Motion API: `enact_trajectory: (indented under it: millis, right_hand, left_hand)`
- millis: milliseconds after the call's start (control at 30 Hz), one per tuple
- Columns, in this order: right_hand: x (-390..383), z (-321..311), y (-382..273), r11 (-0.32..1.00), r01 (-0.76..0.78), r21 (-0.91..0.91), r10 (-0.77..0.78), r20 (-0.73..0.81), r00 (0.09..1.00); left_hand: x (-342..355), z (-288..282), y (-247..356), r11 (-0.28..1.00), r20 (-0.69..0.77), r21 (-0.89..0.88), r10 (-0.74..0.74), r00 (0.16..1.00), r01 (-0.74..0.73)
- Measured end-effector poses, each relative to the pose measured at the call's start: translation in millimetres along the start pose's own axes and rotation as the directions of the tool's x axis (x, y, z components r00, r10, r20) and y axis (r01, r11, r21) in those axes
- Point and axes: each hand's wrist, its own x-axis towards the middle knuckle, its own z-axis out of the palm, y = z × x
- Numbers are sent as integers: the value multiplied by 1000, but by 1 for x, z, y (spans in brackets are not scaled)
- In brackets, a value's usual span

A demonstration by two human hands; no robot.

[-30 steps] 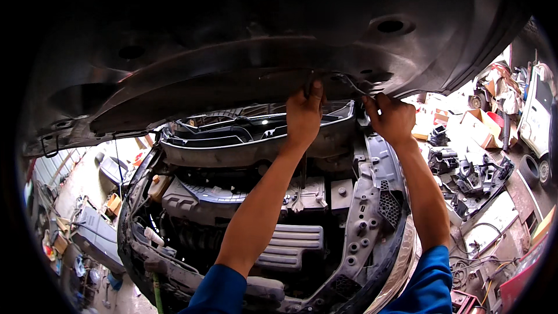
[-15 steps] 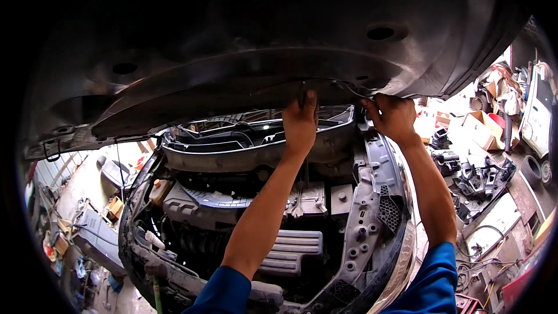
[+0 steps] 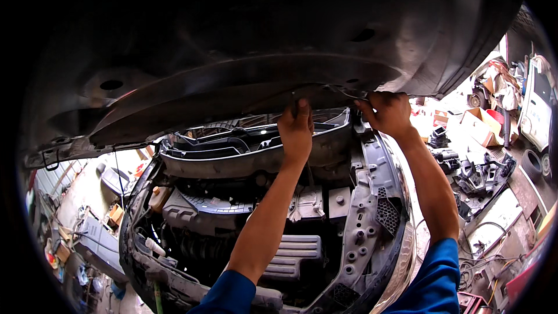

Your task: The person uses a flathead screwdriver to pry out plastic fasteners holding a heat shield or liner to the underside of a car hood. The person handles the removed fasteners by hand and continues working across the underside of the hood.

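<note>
The raised car hood (image 3: 232, 72) fills the upper part of the view, its dark inner panel facing me. My left hand (image 3: 296, 131) is closed under the hood's edge around a dark, slim rod-like piece (image 3: 294, 96), whose tip shows above the thumb. Most of that piece is hidden by the hand. Farther right, my right hand (image 3: 388, 113) is up against the hood's edge with its fingers curled. A thin, light, wire-like strip (image 3: 347, 92) lies by its fingertips. What the right fingers grip is hidden.
Below sits the open engine bay, with a ribbed grey cover (image 3: 293, 253) and a battery (image 3: 307, 202). A thin upright rod (image 3: 119, 177) stands under the hood's left side. Car parts (image 3: 482, 174), an open carton (image 3: 481, 127) and tires (image 3: 530, 164) crowd the right floor.
The hood sits slightly lower and farther left in view. My left hand has shifted a little down and left, still closed. My right hand stays at the hood's edge.
</note>
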Motion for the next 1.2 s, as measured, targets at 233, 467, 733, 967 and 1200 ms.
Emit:
enact_trajectory:
  millis: [233, 467, 733, 967, 1200]
  right_hand:
    - [25, -17, -21, 968, 236, 87, -240, 36, 970]
    - [-47, -30, -11, 1000, -22, 22, 17, 202, 979]
    - [-79, -9, -56, 936, -333, 116, 303, 221, 927]
    - [-127, -67, -66, 729, -684, 26, 577, 514, 635]
    - [-185, -88, -119, -152, -954, 257, 515, 845, 145]
  left_hand:
    - [-124, 10, -149, 926, -227, -252, -340, 913, 282]
    - [-62, 12, -79, 812, 19, -372, -478, 878, 450]
    - [-60, -54, -29, 766, -15, -345, -583, 813, 543]
    - [-66, -115, -12, 755, 43, -208, -628, 777, 622]
    - [-97, -163, -45, 563, -2, -279, -811, 586, 778]
